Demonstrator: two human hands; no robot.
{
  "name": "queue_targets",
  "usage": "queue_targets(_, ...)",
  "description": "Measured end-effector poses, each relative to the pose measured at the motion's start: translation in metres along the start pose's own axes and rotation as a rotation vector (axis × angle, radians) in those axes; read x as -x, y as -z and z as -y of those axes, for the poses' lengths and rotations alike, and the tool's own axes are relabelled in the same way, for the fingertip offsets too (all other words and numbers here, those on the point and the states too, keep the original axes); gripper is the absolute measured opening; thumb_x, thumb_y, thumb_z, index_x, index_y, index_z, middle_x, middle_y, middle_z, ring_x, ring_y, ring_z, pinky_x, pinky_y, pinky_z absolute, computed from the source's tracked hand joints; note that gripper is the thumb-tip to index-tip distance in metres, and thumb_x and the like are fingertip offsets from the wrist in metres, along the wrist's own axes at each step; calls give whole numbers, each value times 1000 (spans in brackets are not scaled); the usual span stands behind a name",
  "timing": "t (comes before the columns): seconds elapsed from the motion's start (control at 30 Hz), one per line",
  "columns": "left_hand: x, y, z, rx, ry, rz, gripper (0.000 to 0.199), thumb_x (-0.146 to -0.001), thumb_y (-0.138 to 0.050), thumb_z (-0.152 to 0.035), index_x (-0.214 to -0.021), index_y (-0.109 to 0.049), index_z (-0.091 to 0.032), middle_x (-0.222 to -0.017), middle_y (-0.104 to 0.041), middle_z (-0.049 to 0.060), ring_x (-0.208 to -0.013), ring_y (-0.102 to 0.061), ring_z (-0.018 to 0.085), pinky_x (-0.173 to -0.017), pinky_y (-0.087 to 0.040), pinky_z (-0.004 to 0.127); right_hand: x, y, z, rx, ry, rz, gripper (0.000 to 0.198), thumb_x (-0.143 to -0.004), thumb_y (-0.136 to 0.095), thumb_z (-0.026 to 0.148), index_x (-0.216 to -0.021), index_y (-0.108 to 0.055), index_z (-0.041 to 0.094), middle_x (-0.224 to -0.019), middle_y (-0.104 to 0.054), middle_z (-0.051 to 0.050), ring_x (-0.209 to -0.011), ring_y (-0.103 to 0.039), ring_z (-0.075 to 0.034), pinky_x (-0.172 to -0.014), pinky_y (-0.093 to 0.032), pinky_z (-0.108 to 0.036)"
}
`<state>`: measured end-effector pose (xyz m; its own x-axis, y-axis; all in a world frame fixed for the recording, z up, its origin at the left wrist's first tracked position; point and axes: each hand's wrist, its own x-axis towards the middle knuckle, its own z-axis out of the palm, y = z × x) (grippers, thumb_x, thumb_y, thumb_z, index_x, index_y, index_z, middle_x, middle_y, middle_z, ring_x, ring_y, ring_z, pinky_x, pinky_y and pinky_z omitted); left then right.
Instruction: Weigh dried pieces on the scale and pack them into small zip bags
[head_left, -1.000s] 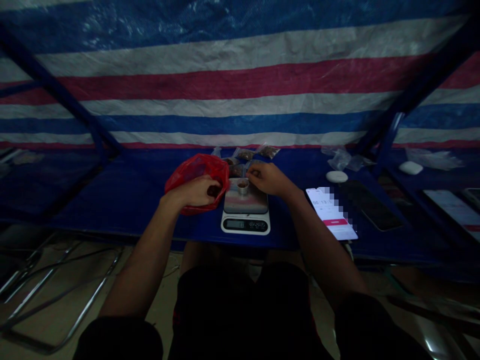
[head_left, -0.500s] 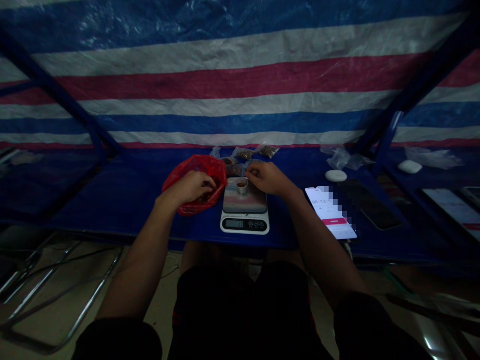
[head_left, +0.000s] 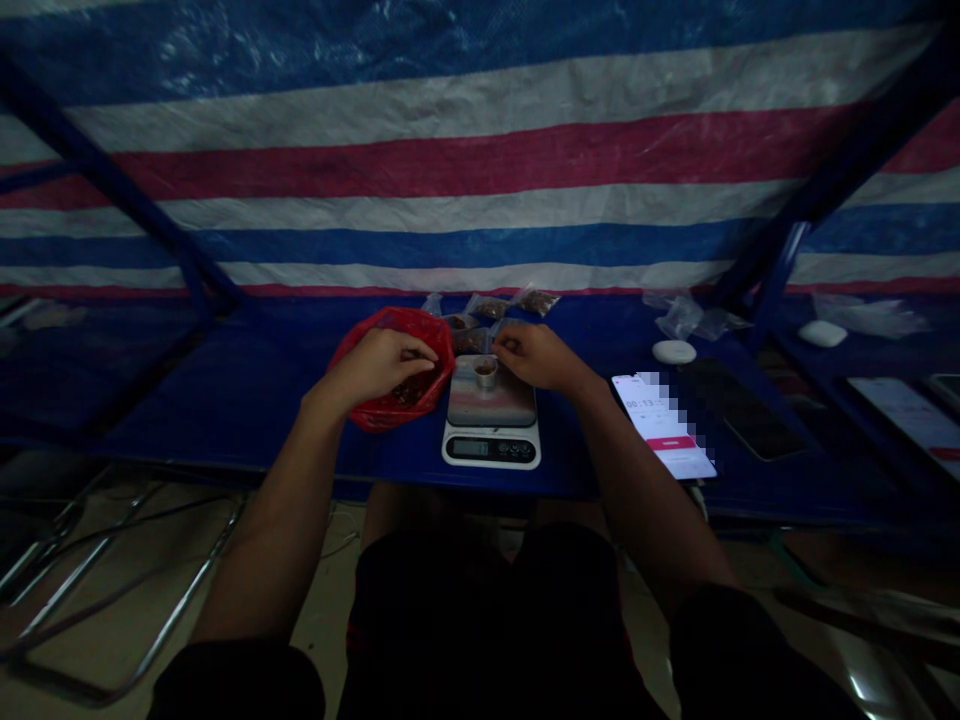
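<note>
Over a red plastic bag [head_left: 360, 412] of dark reddish-brown dried bits [head_left: 409, 390], my left hand [head_left: 384, 362] has its fingertips pinched together. What they hold, if anything, is too small to name. A small metal cup [head_left: 485, 375] with brown stuff in it stands on the plate of a white digital scale [head_left: 491, 448]. My right hand [head_left: 536, 355] is curled just behind and right of the cup, its fingers closed; whatever is in them is hidden. Filled clear zip bags [head_left: 470, 341] lie behind the scale, near that hand.
More filled zip bags [head_left: 536, 299] lie at the back of the blue table [head_left: 247, 390]. To the right are a lit phone [head_left: 660, 425], a dark phone [head_left: 750, 410], a white rounded case [head_left: 674, 351] and crumpled clear bags [head_left: 682, 315]. A striped sheet [head_left: 480, 160] hangs behind.
My left hand has risen a little out of the red bag, its fingers now pinched above the dried bits. My right hand and the cup stay in about the same place.
</note>
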<state>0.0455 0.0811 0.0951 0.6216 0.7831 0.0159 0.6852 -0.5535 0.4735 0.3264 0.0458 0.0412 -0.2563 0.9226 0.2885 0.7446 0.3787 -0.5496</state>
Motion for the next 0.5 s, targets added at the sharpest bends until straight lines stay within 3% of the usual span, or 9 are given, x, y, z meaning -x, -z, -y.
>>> queue_targets(0.13, -5, 0, -35, 44, -115, -35, 24, -97, -67, -32, -109, -85, -22, -106, -85, 4, -95, -77, 21, -92, -58, 33, 0, -1, -2, 11, -2, 0, 19, -99, -59, 24, -91, -75, 16, -89, -78, -9, -75, -65, -19, -68, -39, -29)
queue_targets(0.23, -14, -5, -55, 38, -153, 26, 22, -98, -67, -27, -110, -84, -23, -108, -84, 3, -97, -77, 21, -95, -57, 34, 0, 0, -4, 17, 14, -7, 21, -99, -58, 25, -93, -76, 15, -91, -79, -10, -77, -67, -20, -68, -40, -29)
queue_targets(0.5, -34, -16, -62, -28, -198, 160, 25, -96, -67, -16, -112, -84, -23, -110, -83, 5, -102, -76, 22, -92, -56, 33, 1, 4, 0, -11, -8, 14, 19, -97, -59, 22, -94, -77, 15, -92, -80, -10, -78, -68, -20, -69, -40, -28)
